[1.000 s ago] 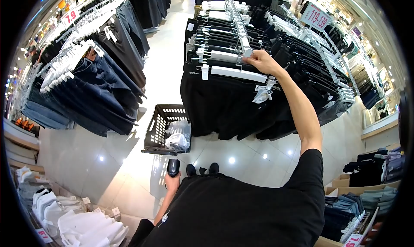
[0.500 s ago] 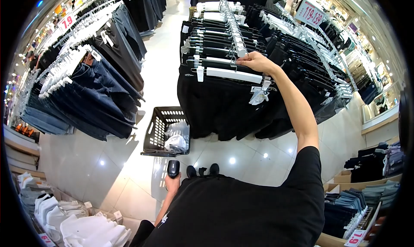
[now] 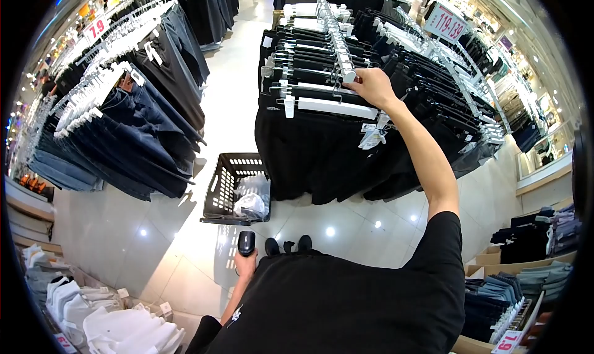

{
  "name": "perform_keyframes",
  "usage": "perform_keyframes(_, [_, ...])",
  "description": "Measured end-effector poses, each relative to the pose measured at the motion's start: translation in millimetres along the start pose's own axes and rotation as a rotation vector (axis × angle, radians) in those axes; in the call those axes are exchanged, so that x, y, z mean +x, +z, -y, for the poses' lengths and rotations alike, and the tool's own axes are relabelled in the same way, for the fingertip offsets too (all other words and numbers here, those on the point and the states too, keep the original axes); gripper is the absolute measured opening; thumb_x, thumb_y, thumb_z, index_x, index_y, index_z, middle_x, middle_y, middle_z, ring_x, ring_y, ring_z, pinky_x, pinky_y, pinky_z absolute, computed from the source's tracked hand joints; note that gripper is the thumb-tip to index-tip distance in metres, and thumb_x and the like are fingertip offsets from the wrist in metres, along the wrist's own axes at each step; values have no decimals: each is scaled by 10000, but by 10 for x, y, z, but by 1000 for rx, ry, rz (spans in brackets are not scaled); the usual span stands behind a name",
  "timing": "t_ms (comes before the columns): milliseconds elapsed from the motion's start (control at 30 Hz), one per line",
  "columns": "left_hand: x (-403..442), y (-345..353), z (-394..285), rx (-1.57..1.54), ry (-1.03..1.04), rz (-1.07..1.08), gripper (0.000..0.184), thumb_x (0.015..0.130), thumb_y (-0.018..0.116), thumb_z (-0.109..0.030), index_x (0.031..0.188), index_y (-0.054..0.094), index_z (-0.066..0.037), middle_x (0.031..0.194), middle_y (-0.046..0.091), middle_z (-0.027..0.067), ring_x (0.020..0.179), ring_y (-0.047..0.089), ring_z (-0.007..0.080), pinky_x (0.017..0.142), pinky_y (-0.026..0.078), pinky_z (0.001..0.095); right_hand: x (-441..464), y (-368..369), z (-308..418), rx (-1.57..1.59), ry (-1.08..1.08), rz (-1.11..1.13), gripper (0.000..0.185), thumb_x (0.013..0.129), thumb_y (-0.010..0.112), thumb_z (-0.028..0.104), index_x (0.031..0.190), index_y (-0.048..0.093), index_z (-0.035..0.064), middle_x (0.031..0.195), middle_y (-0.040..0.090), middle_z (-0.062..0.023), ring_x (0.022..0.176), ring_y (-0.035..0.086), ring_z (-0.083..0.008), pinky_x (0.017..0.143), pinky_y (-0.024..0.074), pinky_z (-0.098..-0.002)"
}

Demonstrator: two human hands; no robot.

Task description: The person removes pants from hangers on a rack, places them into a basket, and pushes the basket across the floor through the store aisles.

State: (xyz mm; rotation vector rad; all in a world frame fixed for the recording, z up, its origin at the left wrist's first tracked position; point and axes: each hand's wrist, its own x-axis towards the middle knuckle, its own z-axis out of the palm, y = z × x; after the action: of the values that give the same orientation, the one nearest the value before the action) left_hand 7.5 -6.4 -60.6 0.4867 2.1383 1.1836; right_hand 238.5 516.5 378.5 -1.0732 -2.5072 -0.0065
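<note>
My left hand (image 3: 245,263), low at my side, is wrapped round a black handheld barcode scanner (image 3: 246,243). At the near end of a metal clothes rail (image 3: 337,42), my right hand (image 3: 374,89) is bent with its fingers closed beside the rail's tip and the hanger hooks. Exactly what those fingertips grip is hidden. Just below them hangs the front white clip hanger (image 3: 337,107), holding black trousers (image 3: 309,153). White tags (image 3: 371,136) dangle at its right end. More black garments hang in a row behind it.
On the tiled floor stands a black plastic basket (image 3: 213,220) with clear plastic bags (image 3: 250,204) inside. Racks of dark jeans (image 3: 145,131) are to the left. Another rail of dark clothes (image 3: 445,119) adjoins on the right. White folded clothes (image 3: 124,329) lie at lower left.
My right hand has shifted slightly right and up, from by the front hanger's hook to beside the rail's end. The left hand keeps the scanner low.
</note>
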Motion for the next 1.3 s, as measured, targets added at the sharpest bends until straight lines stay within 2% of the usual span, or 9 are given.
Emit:
perform_keyframes(133, [14, 7, 30, 3, -12, 1, 321, 747, 828, -237, 881, 706, 28, 750, 712, 150, 710, 692, 260, 690, 520, 406, 8, 45, 5, -13, -74, -239, 297, 794, 802, 301, 869, 700, 32, 870, 687, -113, 807, 684, -310, 724, 537, -420])
perform_keyframes(267, [-32, -13, -89, -18, -15, -2, 297, 751, 823, -222, 864, 708, 28, 750, 715, 142, 706, 691, 245, 688, 521, 396, 97, 20, -55, 13, -88, -3, 342, 786, 827, 328, 865, 710, 17, 904, 689, -112, 837, 682, -325, 755, 540, -427])
perform_keyframes(400, [-64, -22, -174, -51, -7, -12, 282, 752, 822, -207, 853, 708, 30, 746, 716, 134, 698, 691, 239, 686, 522, 390, 231, 109, -82, -22, -11, 64, 403, 760, 844, 390, 894, 744, 23, 914, 710, -173, 859, 691, -375, 772, 545, -451])
perform_keyframes(667, [-116, -36, -245, -10, -32, -38, 281, 752, 817, -203, 866, 709, 31, 743, 716, 136, 694, 693, 239, 691, 524, 393, 228, 141, -1, 16, 1, 8, 455, 759, 841, 440, 944, 741, 36, 879, 726, -192, 854, 702, -384, 784, 558, -462])
perform_keyframes(700, [-117, -29, -246, -15, -39, -44, 285, 753, 817, -205, 873, 709, 30, 749, 718, 138, 701, 694, 241, 695, 524, 394, 215, 114, 43, 11, 46, 30, 273, 798, 801, 269, 995, 735, 93, 916, 731, -161, 877, 690, -356, 786, 537, -423])
perform_keyframes(1033, [-112, -44, -265, -6, -63, -70, 312, 739, 824, -194, 907, 688, 31, 767, 711, 133, 707, 677, 238, 704, 521, 392, 270, 103, 51, 42, 8, -24, 244, 763, 789, 202, 959, 739, 66, 925, 731, -157, 870, 691, -368, 764, 537, -437])
perform_keyframes(1133, [-119, -46, -257, -19, -60, -66, 311, 736, 827, -190, 904, 687, 31, 766, 709, 131, 702, 671, 234, 700, 519, 390, 335, 192, -73, 31, -89, -79, 242, 785, 780, 234, 962, 750, 71, 959, 734, -137, 878, 693, -366, 764, 539, -435])
perform_keyframes(1233, [-123, -53, -230, -23, -44, -61, 301, 740, 822, -183, 900, 685, 32, 760, 705, 123, 698, 663, 222, 697, 518, 387, 409, 317, -172, -28, -25, -86, 273, 804, 781, 293, 975, 760, 81, 980, 736, -120, 889, 695, -359, 767, 540, -432])
perform_keyframes(1300, [-112, -55, -234, -21, -24, -47, 293, 745, 817, -178, 897, 684, 34, 757, 702, 117, 695, 657, 214, 696, 517, 384, 416, 382, -224, -4, -56, -129, 336, 809, 780, 354, 962, 742, 57, 960, 724, -147, 874, 692, -374, 757, 544, -451])
